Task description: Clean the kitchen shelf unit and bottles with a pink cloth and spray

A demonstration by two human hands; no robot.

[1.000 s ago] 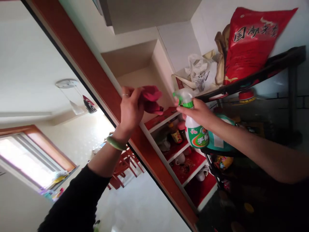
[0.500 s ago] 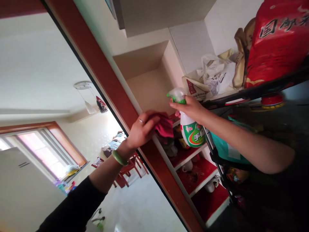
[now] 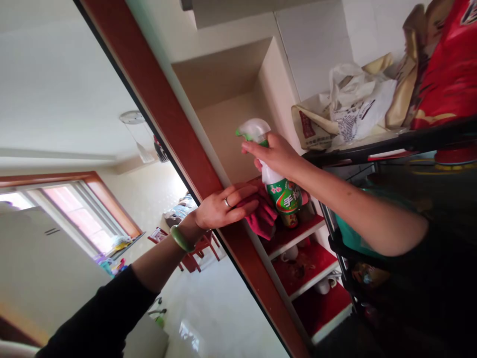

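My left hand (image 3: 227, 206), with a ring and a green bangle, is closed on a dark red cloth (image 3: 263, 219) and lies against the brown wooden door frame (image 3: 186, 146). The cloth hangs past the frame's right edge, over the shelf side. In my right hand (image 3: 276, 156) is a white spray bottle (image 3: 285, 196) with a green label and a clear and green trigger head. Its nozzle points left, towards the frame. My right fingers wrap its neck, just above and right of the cloth.
Red-lined shelves (image 3: 305, 268) holding cups stand beyond the frame. On the right, a black rack (image 3: 343, 161) carries a white plastic bag (image 3: 357, 99) and a red sack (image 3: 447, 74). Left of the frame, a room shows a window (image 3: 74, 209) and red chairs (image 3: 201, 248).
The spray bottle in my right hand has moved left and up, closer to the frame. My left hand has slid slightly down with the cloth, which hangs lower. The view has shifted a little.
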